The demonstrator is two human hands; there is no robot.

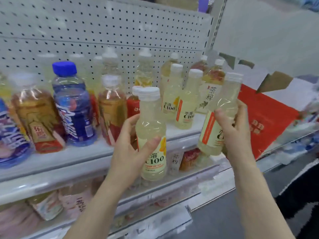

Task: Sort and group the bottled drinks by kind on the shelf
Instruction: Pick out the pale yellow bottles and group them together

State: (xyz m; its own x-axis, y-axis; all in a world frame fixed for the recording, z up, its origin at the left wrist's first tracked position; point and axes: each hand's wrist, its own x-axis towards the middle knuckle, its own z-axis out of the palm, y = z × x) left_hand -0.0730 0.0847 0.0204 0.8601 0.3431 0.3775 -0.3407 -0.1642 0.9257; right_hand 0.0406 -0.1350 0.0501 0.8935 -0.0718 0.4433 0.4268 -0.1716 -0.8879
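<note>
Pale-yellow clear plastic C100 bottle with a white cap (151, 133) is wrapped in the left hand (131, 144), thumb across the label, fingers behind, held upright in front of the white metal shelf edge (82, 161). The right hand (236, 128) is closed round a second pale-yellow C100 bottle (219, 114), tilted with its cap leaning right, probably just wrist angle while carrying. Both are off the shelf, near the two matching C100 bottles standing on the shelf (179, 97) right of centre, so my read is they're headed there to build that group. One per hand likely because they're the same kind and share a destination (halves the trips). Left side of the shelf is not yet sorted: blue-capped blue sports-drink bottle (74, 104) sits between amber tea bottles with red-and-gold labels (38, 121). A tea bottle with a white label and dark characters (212, 88) stands behind the C100 pair, touching or just beside, can't tell. Open shelf surface in front of the pair looks like the drop spot. Frame is blurry, rear labels unreadable.
</note>
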